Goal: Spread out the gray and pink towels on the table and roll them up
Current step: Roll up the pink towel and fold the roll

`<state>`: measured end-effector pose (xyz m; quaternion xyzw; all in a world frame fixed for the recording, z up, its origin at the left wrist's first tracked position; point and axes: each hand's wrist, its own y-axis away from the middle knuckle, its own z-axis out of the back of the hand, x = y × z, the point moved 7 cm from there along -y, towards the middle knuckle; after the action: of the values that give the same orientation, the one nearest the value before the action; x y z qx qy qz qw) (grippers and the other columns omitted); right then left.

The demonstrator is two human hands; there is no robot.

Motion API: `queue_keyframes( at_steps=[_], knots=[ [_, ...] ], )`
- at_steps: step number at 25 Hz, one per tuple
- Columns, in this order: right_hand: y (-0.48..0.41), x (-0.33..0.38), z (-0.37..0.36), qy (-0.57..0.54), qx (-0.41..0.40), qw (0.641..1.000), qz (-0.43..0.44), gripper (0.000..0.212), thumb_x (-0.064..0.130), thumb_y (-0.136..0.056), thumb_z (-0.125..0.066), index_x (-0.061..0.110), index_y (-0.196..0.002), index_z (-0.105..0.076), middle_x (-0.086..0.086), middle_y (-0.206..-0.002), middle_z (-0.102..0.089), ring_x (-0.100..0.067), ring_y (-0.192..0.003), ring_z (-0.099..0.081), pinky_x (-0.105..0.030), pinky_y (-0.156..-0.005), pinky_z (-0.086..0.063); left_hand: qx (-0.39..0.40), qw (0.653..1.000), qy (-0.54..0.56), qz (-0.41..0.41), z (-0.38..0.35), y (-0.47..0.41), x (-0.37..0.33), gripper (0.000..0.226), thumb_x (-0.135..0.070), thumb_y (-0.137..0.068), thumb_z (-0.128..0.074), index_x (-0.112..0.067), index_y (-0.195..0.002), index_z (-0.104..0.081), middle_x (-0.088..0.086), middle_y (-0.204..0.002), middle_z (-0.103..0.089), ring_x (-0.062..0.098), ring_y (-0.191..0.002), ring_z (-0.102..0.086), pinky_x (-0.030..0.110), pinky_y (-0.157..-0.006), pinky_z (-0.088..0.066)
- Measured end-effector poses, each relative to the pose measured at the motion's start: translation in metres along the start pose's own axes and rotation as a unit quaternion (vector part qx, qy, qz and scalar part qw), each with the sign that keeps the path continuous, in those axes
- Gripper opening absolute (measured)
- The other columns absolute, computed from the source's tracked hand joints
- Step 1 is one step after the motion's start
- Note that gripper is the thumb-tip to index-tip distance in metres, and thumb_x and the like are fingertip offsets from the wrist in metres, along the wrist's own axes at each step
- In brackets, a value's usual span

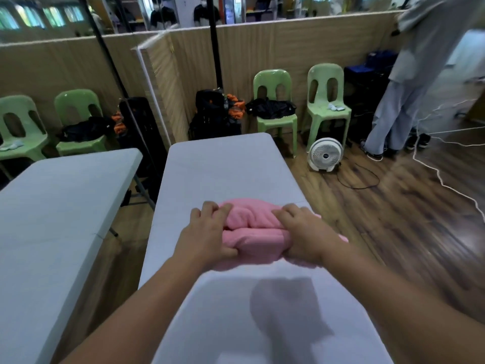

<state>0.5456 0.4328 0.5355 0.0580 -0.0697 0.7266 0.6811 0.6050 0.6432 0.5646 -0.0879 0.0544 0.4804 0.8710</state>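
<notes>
pink towel at 12 o'clock, long axis 9-to-3 | our left hand and right hand grip its ends, equally near | we roll toward 12

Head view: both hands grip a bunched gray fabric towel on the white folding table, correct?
The colour is wrong: in the head view the bunched fabric towel is pink, not gray. The left hand and right hand both grip it on the white folding table.
</notes>
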Motion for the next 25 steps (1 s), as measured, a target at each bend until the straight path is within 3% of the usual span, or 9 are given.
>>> queue_keyframes(
  at_steps=[4, 9, 11, 15, 21, 25],
  knots=[
    [0.029, -0.01, 0.06, 0.021, -0.06, 0.997, -0.04, 0.094, 0.048, -0.054, -0.074, 0.034, -0.138, -0.034, 0.004, -0.129, -0.043, -0.026, -0.107, -0.048, -0.041, -0.085, -0.05, -0.028, 0.998, -0.002, -0.053, 0.047, -0.015, -0.039, 0.098, -0.062, -0.054, -0.062, -0.041, -0.142, -0.024, -0.006, -0.136, -0.029, 0.022, -0.115, -0.033, 0.035, -0.069, -0.046],
    [0.134, -0.085, 0.081, 0.025, -0.07, 0.985, -0.154, 0.102, 0.055, -0.052, -0.077, 0.032, -0.142, -0.035, 0.005, -0.134, -0.044, -0.025, -0.11, -0.048, -0.033, -0.092, -0.046, -0.012, 0.984, 0.005, -0.175, 0.027, -0.025, -0.16, 0.1, -0.063, -0.056, -0.065, -0.04, -0.143, -0.023, -0.007, -0.136, -0.036, 0.022, -0.114, -0.034, 0.035, -0.073, -0.049],
    [0.201, -0.14, 0.085, 0.029, -0.067, 0.973, -0.218, 0.107, 0.063, -0.049, -0.074, 0.031, -0.143, -0.035, 0.003, -0.134, -0.045, -0.026, -0.11, -0.049, -0.039, -0.095, -0.047, 0.002, 0.97, 0.027, -0.24, 0.006, -0.027, -0.244, 0.101, -0.064, -0.054, -0.066, -0.04, -0.143, -0.025, -0.007, -0.135, -0.038, 0.023, -0.114, -0.035, 0.037, -0.075, -0.05],
    [0.357, -0.248, 0.094, 0.037, -0.069, 0.941, -0.33, 0.109, 0.069, -0.046, -0.064, 0.03, -0.144, -0.035, 0.001, -0.136, -0.045, -0.028, -0.113, -0.05, -0.041, -0.096, -0.048, 0.025, 0.931, 0.052, -0.362, -0.048, -0.014, -0.431, 0.105, -0.065, -0.051, -0.069, -0.037, -0.144, -0.029, -0.002, -0.133, -0.043, 0.027, -0.109, -0.038, 0.039, -0.092, -0.042],
    [0.621, -0.42, 0.072, 0.011, -0.052, 0.87, -0.49, 0.106, 0.058, -0.045, -0.066, 0.029, -0.143, -0.038, 0.001, -0.133, -0.046, -0.028, -0.112, -0.052, -0.043, -0.092, -0.05, 0.129, 0.859, 0.086, -0.488, -0.166, 0.053, -0.738, 0.107, -0.065, -0.047, -0.067, -0.042, -0.143, -0.027, -0.007, -0.132, -0.04, 0.027, -0.109, -0.039, 0.045, -0.087, -0.05],
    [0.744, -0.485, 0.039, -0.034, -0.035, 0.823, -0.566, 0.104, 0.053, -0.046, -0.069, 0.024, -0.143, -0.042, -0.002, -0.131, -0.049, -0.028, -0.108, -0.052, -0.039, -0.092, -0.049, 0.184, 0.817, 0.075, -0.542, -0.236, 0.098, -0.877, 0.105, -0.065, -0.048, -0.066, -0.042, -0.144, -0.029, -0.008, -0.133, -0.041, 0.026, -0.108, -0.039, 0.043, -0.086, -0.051]
  ],
)
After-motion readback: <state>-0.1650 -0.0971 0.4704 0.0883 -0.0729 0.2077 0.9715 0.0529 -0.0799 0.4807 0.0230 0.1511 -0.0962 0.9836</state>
